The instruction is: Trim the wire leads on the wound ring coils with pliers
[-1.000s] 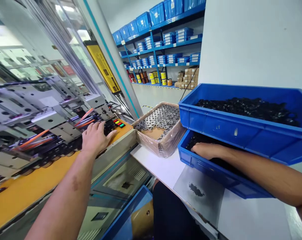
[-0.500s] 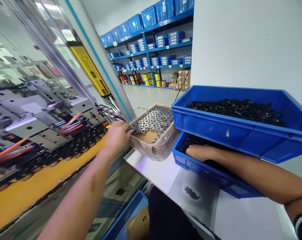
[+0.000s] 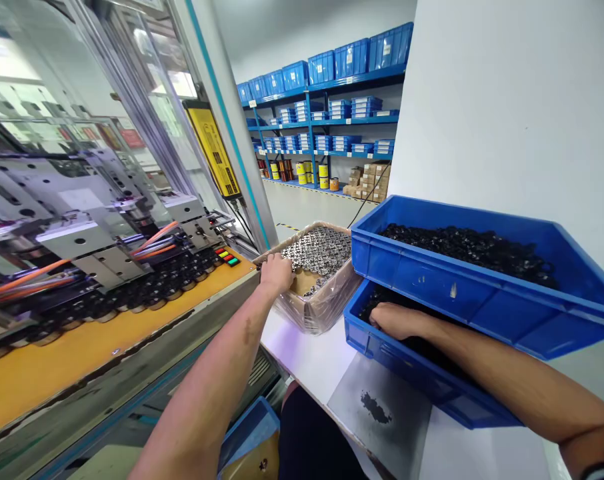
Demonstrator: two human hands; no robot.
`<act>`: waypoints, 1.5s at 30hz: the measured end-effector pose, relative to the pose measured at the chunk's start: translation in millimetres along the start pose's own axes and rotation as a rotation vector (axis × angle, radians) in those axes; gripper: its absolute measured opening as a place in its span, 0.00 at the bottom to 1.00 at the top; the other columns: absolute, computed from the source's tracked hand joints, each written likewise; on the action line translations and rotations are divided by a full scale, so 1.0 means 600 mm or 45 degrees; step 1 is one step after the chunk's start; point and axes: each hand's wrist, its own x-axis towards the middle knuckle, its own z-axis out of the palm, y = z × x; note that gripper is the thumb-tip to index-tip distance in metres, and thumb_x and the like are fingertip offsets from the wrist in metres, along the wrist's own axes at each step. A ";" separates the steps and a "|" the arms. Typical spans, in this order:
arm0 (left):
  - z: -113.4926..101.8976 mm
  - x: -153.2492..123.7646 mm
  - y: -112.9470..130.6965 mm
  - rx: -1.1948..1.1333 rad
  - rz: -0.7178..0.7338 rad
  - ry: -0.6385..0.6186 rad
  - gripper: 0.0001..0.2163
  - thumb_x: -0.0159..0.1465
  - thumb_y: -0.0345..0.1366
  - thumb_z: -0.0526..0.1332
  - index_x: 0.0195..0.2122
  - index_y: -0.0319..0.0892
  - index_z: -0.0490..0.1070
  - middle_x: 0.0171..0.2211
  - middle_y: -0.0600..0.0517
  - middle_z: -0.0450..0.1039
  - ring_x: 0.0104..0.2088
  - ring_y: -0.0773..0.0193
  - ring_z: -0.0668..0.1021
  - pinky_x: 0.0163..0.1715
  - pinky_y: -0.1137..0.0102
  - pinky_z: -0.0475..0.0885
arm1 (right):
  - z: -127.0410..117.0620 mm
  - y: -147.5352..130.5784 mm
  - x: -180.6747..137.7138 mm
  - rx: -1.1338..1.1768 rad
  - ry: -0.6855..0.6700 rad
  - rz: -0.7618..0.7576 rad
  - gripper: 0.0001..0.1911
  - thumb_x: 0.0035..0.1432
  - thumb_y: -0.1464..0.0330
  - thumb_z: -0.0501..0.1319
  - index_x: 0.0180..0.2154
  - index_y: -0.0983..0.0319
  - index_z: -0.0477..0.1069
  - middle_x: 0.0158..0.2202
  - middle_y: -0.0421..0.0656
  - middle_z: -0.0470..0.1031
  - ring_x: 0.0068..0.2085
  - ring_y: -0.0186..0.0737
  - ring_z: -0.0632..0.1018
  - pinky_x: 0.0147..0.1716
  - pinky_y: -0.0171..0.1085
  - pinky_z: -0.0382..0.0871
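Left hand at the parts box, right hand deep in the bin

Left hand [image 3: 278, 273] curls its fingers over the near rim of the cardboard box [image 3: 315, 310] — silver parts [image 3: 322, 247] just beyond; right hand [image 3: 399, 320] lies buried in the lower blue bin [image 3: 382, 347], grip unreadable.

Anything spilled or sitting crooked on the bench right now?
Yes. A small patch of black debris lies loose on the grey sheet, just below the lower blue bin. The upper blue bin rests tilted on it rather than nested flat.
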 end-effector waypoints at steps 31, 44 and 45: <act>0.017 -0.452 0.052 -1.840 0.193 0.494 0.15 0.56 0.29 0.70 0.44 0.53 0.80 0.43 0.51 0.79 0.41 0.63 0.82 0.39 0.79 0.77 | 0.013 -0.222 -0.082 0.481 1.388 -1.283 0.07 0.59 0.76 0.65 0.38 0.69 0.67 0.32 0.48 0.73 0.33 0.33 0.73 0.33 0.31 0.70; 0.021 -0.456 0.080 -1.952 0.147 0.420 0.21 0.55 0.28 0.70 0.46 0.60 0.79 0.43 0.57 0.79 0.39 0.65 0.82 0.40 0.82 0.76 | 0.016 -0.211 -0.081 0.447 1.338 -1.291 0.04 0.61 0.76 0.63 0.37 0.72 0.70 0.34 0.50 0.75 0.35 0.34 0.76 0.36 0.32 0.73; 0.022 -0.456 0.080 -1.948 0.138 0.442 0.21 0.53 0.27 0.71 0.45 0.59 0.80 0.42 0.57 0.79 0.39 0.65 0.82 0.39 0.82 0.76 | 0.017 -0.211 -0.081 0.431 1.343 -1.296 0.04 0.60 0.76 0.62 0.37 0.72 0.70 0.34 0.50 0.75 0.35 0.35 0.76 0.36 0.32 0.73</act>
